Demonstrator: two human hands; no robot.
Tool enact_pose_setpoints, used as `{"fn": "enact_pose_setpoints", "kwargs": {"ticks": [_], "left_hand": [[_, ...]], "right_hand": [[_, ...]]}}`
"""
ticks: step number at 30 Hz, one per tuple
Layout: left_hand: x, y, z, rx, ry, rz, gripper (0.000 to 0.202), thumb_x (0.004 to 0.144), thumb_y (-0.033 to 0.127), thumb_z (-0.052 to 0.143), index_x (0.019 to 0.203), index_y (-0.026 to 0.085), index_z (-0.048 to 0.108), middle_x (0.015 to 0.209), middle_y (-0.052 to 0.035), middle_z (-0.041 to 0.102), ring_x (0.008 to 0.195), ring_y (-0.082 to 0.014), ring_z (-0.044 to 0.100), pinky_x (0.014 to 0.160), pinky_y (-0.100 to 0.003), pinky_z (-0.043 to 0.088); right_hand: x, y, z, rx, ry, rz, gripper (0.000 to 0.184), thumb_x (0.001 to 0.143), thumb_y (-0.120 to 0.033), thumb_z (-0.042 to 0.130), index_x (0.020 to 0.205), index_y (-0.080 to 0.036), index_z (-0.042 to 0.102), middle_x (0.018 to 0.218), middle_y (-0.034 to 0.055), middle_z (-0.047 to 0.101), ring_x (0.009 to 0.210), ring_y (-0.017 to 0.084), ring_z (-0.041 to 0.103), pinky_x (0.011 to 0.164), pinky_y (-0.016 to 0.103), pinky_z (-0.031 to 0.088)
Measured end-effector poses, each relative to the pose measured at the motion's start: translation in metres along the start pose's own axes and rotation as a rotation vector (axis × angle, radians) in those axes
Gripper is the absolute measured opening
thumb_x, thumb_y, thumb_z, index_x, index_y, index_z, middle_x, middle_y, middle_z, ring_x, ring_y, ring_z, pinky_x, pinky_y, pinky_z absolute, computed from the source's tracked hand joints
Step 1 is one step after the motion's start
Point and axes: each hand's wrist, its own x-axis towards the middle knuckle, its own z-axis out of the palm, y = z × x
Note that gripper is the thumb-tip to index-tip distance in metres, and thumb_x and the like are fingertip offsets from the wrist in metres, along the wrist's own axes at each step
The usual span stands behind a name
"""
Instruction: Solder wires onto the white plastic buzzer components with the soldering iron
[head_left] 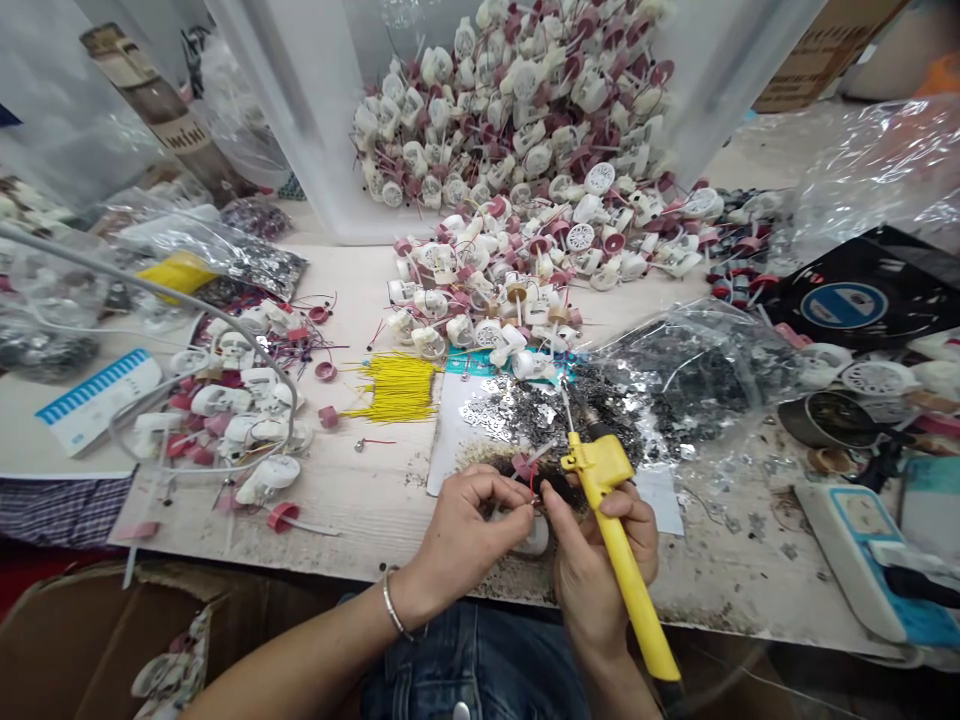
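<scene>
My left hand [476, 522], with a bracelet at the wrist, pinches a thin red wire [533, 478] between thumb and fingertips. The wire runs beside a small pink cap [523, 464]. Under the fingertips a white plastic piece [535, 538] shows in part; the rest is covered by the hands. Wrapped in the fingers of my right hand [600, 570] is a yellow soldering iron [626, 575], its metal tip pointing up and away. The right thumb and index finger reach to the wire end, almost touching the left fingertips.
A pile of white-and-pink plastic assemblies [525, 250] spills from a large clear bin [330, 190]. Yellow wires [401, 388] lie left of small metal plates [517, 405]. More assemblies sit by a grey cable [247, 330]. At right are a plastic bag [712, 350] and a white-and-blue device [855, 560].
</scene>
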Motion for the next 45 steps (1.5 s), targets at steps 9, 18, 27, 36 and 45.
{"fn": "enact_pose_setpoints", "kwargs": {"ticks": [9,18,27,36,45], "left_hand": [[-0.002,-0.002,-0.001,0.133,-0.009,0.025,0.008,0.073,0.013,0.067,0.067,0.018,0.067,0.078,-0.0034,0.07,0.082,-0.0177,0.062,0.081,-0.036,0.046],[-0.001,0.001,-0.001,0.077,-0.02,0.028,0.009,0.071,0.013,0.065,0.063,0.017,0.066,0.074,-0.0035,0.07,0.075,-0.0152,0.062,0.075,-0.029,0.049],[0.002,0.001,-0.002,-0.045,-0.035,-0.056,0.009,0.069,0.017,0.066,0.061,0.016,0.066,0.075,-0.0058,0.072,0.074,-0.0161,0.065,0.074,-0.029,0.051],[-0.001,0.004,-0.004,0.103,-0.013,-0.027,0.007,0.072,0.014,0.066,0.067,0.017,0.069,0.075,-0.0036,0.072,0.075,-0.0162,0.064,0.075,-0.031,0.05],[-0.002,0.002,-0.006,0.114,-0.016,-0.035,0.005,0.074,0.017,0.068,0.069,0.018,0.071,0.077,-0.0031,0.07,0.078,-0.0166,0.063,0.076,-0.031,0.05]], "right_hand": [[-0.003,-0.009,0.002,-0.025,-0.076,-0.006,0.034,0.069,-0.012,0.073,0.076,-0.021,0.041,0.104,-0.001,0.043,0.094,0.011,0.061,0.071,0.021,0.056],[-0.003,-0.007,-0.003,-0.048,-0.114,0.032,0.035,0.069,-0.014,0.074,0.077,-0.021,0.041,0.102,-0.0014,0.042,0.089,0.01,0.064,0.069,0.021,0.059],[0.0,-0.007,-0.003,-0.086,-0.112,-0.048,0.031,0.071,-0.014,0.073,0.077,-0.021,0.043,0.102,0.0001,0.05,0.091,0.011,0.062,0.069,0.022,0.056],[-0.004,-0.013,-0.003,-0.125,-0.091,-0.057,0.034,0.069,-0.014,0.074,0.075,-0.02,0.041,0.12,0.003,0.041,0.087,0.01,0.063,0.065,0.023,0.059],[-0.003,-0.01,0.0,-0.114,-0.042,-0.076,0.035,0.067,-0.013,0.075,0.074,-0.02,0.042,0.123,0.0043,0.042,0.087,0.01,0.064,0.063,0.02,0.059]]}}
